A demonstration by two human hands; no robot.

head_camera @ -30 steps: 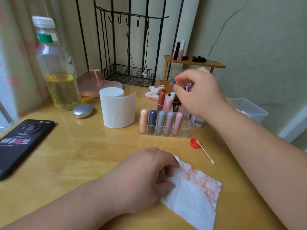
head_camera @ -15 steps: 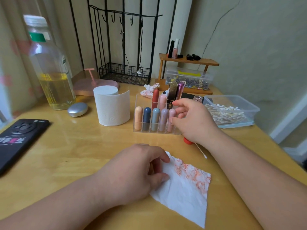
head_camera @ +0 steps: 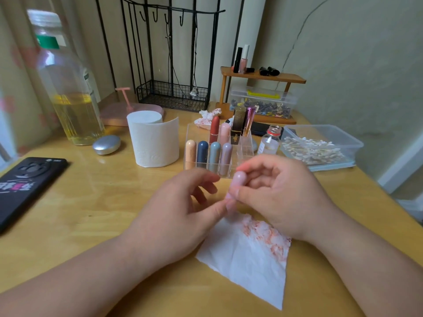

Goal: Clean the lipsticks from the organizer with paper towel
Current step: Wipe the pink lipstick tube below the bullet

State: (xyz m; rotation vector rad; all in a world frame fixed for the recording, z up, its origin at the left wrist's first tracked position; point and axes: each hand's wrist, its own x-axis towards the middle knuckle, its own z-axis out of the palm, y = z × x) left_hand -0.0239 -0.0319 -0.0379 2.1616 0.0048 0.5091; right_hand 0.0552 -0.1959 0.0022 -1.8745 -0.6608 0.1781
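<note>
A clear acrylic organizer point(head_camera: 246, 145) stands mid-table with several capsule-shaped and tube lipsticks upright in it. In front of it my right hand point(head_camera: 281, 197) grips a pale pink lipstick point(head_camera: 238, 181), fingers curled round its upper part. My left hand point(head_camera: 180, 216) pinches the lower end of the same lipstick with thumb and fingertips. Below both hands a white paper towel point(head_camera: 251, 264) lies flat on the table, smeared with red-orange lipstick stains near its top corner.
A paper towel roll point(head_camera: 153, 143) stands left of the organizer, with an oil bottle point(head_camera: 66, 88) and silver pebble point(head_camera: 106, 144) further left. A black phone point(head_camera: 25, 181) lies far left. A small vial point(head_camera: 270, 140) and a cotton-swab box point(head_camera: 320, 145) sit right; a wooden shelf point(head_camera: 263, 76) stands behind.
My right hand pulled the pink lipstick out of the organizer's front row and brought it over the towel. My left hand lifted off the towel and took hold of its lower end.
</note>
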